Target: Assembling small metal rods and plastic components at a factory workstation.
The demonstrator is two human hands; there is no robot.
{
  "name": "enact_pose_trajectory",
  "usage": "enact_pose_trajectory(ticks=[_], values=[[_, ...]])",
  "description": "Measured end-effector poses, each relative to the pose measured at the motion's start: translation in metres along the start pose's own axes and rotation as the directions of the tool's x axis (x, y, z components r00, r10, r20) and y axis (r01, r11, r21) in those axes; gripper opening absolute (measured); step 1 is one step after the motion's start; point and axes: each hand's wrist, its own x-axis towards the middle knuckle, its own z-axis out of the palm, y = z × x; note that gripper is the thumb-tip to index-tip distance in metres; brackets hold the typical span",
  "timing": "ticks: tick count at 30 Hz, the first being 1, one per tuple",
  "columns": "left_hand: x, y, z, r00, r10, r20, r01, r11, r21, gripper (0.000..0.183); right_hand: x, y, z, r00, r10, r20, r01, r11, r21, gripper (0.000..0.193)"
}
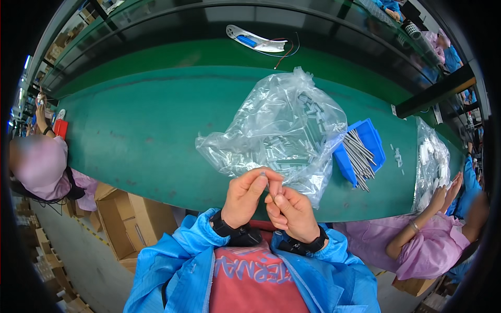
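Note:
My left hand [244, 197] and my right hand [295, 211] meet at the near edge of the green work surface, fingertips pinched close together. Between them is a small, thin greyish piece, mostly covered by the fingers; its kind I cannot make out. Just beyond the hands lies a large clear plastic bag [245, 125] with many short translucent tube-like pieces [284, 148] inside. To the right of the bag, a blue bin [377, 136] holds a pile of thin metal rods [360, 159], some of them sticking out over its near side.
Small clear pieces [398, 157] lie loose right of the bin. Farther right is another clear bag [424, 172] of white parts, with a co-worker's hands at it. A white curved part with wires [255, 40] lies at the back. An open cardboard box [148, 219] stands below left.

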Motion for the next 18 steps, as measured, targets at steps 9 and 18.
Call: enact_pose_trajectory(ticks=[9,18], values=[[-0.007,-0.002,0.005,0.991,-0.081,-0.107,0.093,0.989,0.111,0.020,0.001,-0.011,0.013,0.994,-0.026,-0.107,0.017,0.997,-0.081,0.022],[-0.006,0.019,-0.008,1.000,-0.020,-0.002,0.020,0.945,0.325,0.020,-0.006,-0.020,0.010,0.993,-0.036,-0.108,-0.014,0.903,-0.429,0.018]])
